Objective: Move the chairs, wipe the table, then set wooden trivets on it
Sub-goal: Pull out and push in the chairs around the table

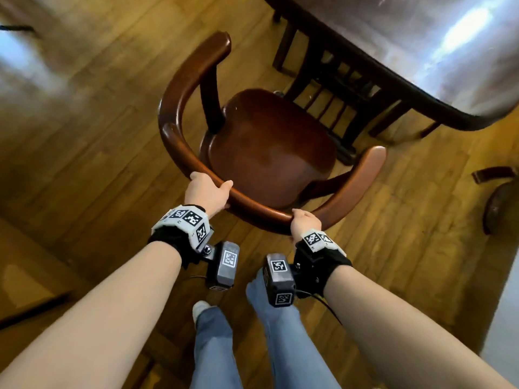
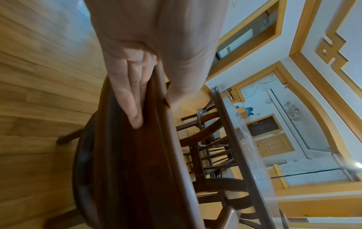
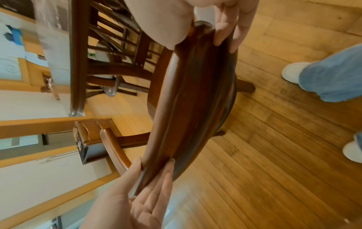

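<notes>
A dark wooden armchair [image 1: 269, 147] with a curved back rail stands on the floor, its seat out from under the table [image 1: 373, 77] at the upper right. My left hand [image 1: 210, 192] grips the left part of the back rail. My right hand [image 1: 305, 222] grips the rail further right. In the left wrist view my fingers [image 2: 131, 99] lie along the rail's outside and the thumb wraps the other side. In the right wrist view my right hand [image 3: 225, 31] clasps the rail [image 3: 192, 96], with my left hand [image 3: 150, 178] on it further along. No trivets or cloth show.
The table's top is glossy, with a slatted dark frame [image 1: 334, 94] beneath. A second dark chair [image 1: 500, 200] sits at the right edge. More chairs [image 2: 207, 124] stand along the table. My feet [image 1: 200, 307] are just behind the armchair. Open wood floor [image 1: 84, 122] lies left.
</notes>
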{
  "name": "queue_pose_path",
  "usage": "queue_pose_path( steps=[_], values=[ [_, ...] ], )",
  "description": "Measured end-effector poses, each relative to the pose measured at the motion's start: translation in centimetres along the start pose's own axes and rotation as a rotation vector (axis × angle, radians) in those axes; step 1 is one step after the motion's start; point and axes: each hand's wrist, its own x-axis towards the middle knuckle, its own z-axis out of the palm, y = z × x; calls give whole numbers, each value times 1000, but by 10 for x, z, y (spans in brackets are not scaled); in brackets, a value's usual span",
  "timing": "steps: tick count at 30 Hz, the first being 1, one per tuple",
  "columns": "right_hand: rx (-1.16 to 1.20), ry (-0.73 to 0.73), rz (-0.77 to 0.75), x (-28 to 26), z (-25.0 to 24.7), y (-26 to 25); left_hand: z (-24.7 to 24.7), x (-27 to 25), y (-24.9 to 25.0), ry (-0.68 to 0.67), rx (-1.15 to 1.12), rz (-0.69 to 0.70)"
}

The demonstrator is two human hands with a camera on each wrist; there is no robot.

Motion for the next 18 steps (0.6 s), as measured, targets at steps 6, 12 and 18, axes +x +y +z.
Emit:
queue_pose_path(
  steps=[6, 12, 18],
  values=[
    [-226, -47, -167, 24, -46, -33, 40, 32, 56, 6, 21, 32],
    [-261, -54, -167, 31, -58, -48, 54, 64, 76, -67, 89, 33],
    [-75, -8, -122, 19, -32, -51, 27, 86, 75, -150, 222, 17]
  ],
)
